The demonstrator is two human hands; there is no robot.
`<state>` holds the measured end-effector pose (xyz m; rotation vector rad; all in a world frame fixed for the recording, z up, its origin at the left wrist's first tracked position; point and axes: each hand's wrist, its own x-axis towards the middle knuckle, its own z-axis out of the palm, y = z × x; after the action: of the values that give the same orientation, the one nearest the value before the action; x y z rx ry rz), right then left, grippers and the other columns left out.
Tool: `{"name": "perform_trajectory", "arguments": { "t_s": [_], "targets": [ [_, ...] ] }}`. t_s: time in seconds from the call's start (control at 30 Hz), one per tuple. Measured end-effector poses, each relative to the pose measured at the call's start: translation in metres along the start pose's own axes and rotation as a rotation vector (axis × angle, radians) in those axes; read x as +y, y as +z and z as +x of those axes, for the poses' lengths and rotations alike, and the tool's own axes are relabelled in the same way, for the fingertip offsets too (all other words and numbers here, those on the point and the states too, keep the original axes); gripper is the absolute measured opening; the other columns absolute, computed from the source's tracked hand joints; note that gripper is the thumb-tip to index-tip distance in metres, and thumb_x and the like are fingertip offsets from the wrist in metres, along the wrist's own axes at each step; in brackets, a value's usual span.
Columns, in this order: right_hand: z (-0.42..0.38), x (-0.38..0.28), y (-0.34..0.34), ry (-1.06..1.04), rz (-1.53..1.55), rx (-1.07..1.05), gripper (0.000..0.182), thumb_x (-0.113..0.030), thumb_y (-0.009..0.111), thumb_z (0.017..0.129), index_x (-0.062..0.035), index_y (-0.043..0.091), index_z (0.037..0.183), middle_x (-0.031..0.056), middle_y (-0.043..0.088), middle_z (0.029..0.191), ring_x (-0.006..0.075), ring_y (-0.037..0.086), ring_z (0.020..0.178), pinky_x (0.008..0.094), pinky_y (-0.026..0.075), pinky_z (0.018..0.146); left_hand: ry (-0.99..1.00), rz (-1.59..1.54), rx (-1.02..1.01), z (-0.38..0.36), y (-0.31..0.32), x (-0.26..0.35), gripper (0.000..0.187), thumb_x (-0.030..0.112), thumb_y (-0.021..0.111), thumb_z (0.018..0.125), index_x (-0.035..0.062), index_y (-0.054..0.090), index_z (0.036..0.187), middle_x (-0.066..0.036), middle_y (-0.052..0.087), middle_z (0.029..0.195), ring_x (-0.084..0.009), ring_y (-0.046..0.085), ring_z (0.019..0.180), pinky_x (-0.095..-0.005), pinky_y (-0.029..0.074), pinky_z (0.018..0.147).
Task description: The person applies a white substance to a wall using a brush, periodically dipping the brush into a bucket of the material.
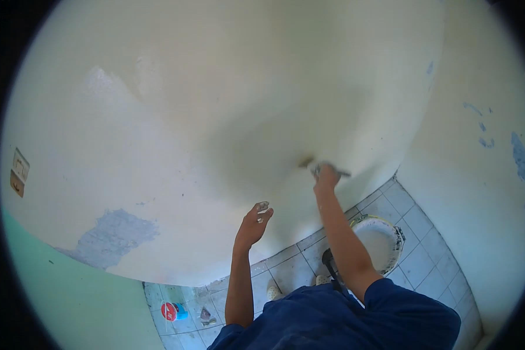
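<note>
Bucket: stood on the tiled floor (289,273) near the foot of the wall (216,87), taken as landmark; a whitish content is seen inside its rim (398,236).
Right hand: raised beyond the bucket, toward the wall; a tool (345,174) is pinched in the grip, its type blurred. Whether the wall is touched by it cannot be told.
Left hand (252,227): held up to the left of the bucket, fingers bent and whitish-smeared; whether anything is pinched in the grip cannot be told.
Surface done: most of the wall, left of and above the bucket, is seen to be pale and fairly even; a brighter streak is shown high up.
Surface left: a large grey-blue patch (116,236) is exposed far left of the bucket, and smaller patches (524,163) on the side wall (472,186) to its right.
Progress: judged partial; how much was freshly coated cannot be told.
</note>
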<state>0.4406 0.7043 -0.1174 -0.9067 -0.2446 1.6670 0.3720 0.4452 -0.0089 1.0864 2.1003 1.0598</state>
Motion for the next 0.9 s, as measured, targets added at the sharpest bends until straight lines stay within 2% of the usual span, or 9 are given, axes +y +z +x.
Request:
{"name": "perform_trajectory", "arguments": {
  "t_s": [0.13, 0.23, 0.3, 0.4, 0.53, 0.67, 0.77, 0.83, 0.9],
  "targets": [
    [-0.092, -0.140, 0.128, -0.238, -0.016, -0.287, 0.020, -0.005, 0.056, 0.078, -0.0103, 0.049, 0.096, 0.0043, 0.053, 0.085, 0.0160, 0.054, 0.068, 0.0359, 0.053, 0.058, 0.020, 0.001, 0.044, -0.004, -0.008, 0.012, 0.047, 0.033, 0.052, 0.090, -0.0015, 0.047, 0.121, -0.019, 0.054, 0.120, -0.0299, 0.055, 0.108, -0.0369, 0.044, 0.091],
    [-0.141, -0.215, 0.182, -0.377, 0.034, -0.640, 0.011, -0.001, 0.056, 0.079, -0.0053, 0.054, 0.089, 0.0053, 0.057, 0.088, 0.0176, 0.058, 0.078, 0.0369, 0.054, 0.067, 0.040, 0.028, 0.076, 0.001, -0.015, 0.012, 0.047, 0.033, 0.053, 0.090, -0.0012, 0.047, 0.121, -0.019, 0.055, 0.119, -0.0300, 0.056, 0.107, -0.0370, 0.044, 0.090],
    [-0.180, -0.246, 0.209, -0.778, -0.067, -0.931, 0.010, 0.002, 0.056, 0.078, -0.0052, 0.057, 0.085, 0.0070, 0.059, 0.088, 0.0199, 0.060, 0.082, 0.0351, 0.052, 0.075, 0.058, -0.005, 0.087, 0.000, -0.015, 0.015, 0.046, 0.033, 0.053, 0.089, -0.0007, 0.047, 0.121, -0.018, 0.055, 0.119, -0.0301, 0.056, 0.107, -0.0369, 0.044, 0.090],
    [-0.203, -0.266, 0.244, -1.825, -0.351, -1.274, 0.015, 0.005, 0.057, 0.074, -0.0067, 0.060, 0.084, 0.0089, 0.060, 0.085, 0.0239, 0.060, 0.083, 0.0335, 0.051, 0.078, 0.086, -0.021, 0.093, 0.001, -0.012, 0.018, 0.045, 0.033, 0.054, 0.089, 0.0003, 0.048, 0.120, -0.018, 0.055, 0.119, -0.0305, 0.056, 0.107, -0.0369, 0.044, 0.089],
    [-0.188, -0.183, 0.215, -2.174, -1.374, -1.319, 0.009, -0.007, 0.056, 0.075, -0.0113, 0.060, 0.082, 0.0115, 0.055, 0.100, 0.0293, 0.052, 0.103, 0.0368, 0.051, 0.078, 0.112, -0.009, 0.111, 0.001, -0.005, 0.010, 0.041, 0.031, 0.054, 0.089, 0.0026, 0.051, 0.118, -0.015, 0.057, 0.117, -0.0248, 0.058, 0.104, -0.0341, 0.045, 0.087],
    [-0.174, -0.148, 0.156, -1.705, -1.689, -1.905, 0.006, -0.010, 0.058, 0.073, -0.0109, 0.060, 0.079, 0.0130, 0.055, 0.101, 0.0303, 0.052, 0.101, 0.0420, 0.050, 0.074, 0.065, 0.007, 0.134, -0.018, -0.020, 0.018, 0.045, 0.033, 0.055, 0.088, 0.0006, 0.049, 0.119, -0.017, 0.055, 0.119, -0.0314, 0.055, 0.107, -0.0369, 0.044, 0.089],
    [-0.157, -0.163, 0.210, -1.353, -1.192, -2.213, 0.012, -0.007, 0.061, 0.069, -0.0103, 0.061, 0.081, 0.0124, 0.058, 0.093, 0.0292, 0.056, 0.092, 0.0402, 0.048, 0.073, 0.035, -0.001, 0.178, -0.024, -0.033, 0.013, 0.045, 0.033, 0.056, 0.088, 0.0003, 0.050, 0.118, -0.018, 0.055, 0.119, -0.0316, 0.056, 0.107, -0.0369, 0.044, 0.089],
    [-0.207, -0.212, 0.257, -1.502, -0.800, -2.070, 0.015, 0.002, 0.053, 0.065, -0.0085, 0.060, 0.075, 0.0098, 0.059, 0.075, 0.0269, 0.057, 0.073, 0.0369, 0.046, 0.068, 0.050, 0.003, 0.195, -0.022, -0.037, 0.009, 0.045, 0.033, 0.056, 0.088, 0.0002, 0.049, 0.119, -0.018, 0.055, 0.119, -0.0318, 0.056, 0.107, -0.0369, 0.045, 0.089],
    [-0.229, -0.249, 0.310, -1.495, -0.761, -1.959, 0.015, 0.002, 0.052, 0.067, -0.0065, 0.060, 0.076, 0.0082, 0.060, 0.077, 0.0232, 0.057, 0.073, 0.0336, 0.046, 0.065, 0.066, 0.002, 0.204, -0.021, -0.039, 0.008, 0.045, 0.032, 0.056, 0.088, 0.0002, 0.049, 0.119, -0.018, 0.055, 0.119, -0.0319, 0.056, 0.106, -0.0368, 0.045, 0.089]
  ]
}}
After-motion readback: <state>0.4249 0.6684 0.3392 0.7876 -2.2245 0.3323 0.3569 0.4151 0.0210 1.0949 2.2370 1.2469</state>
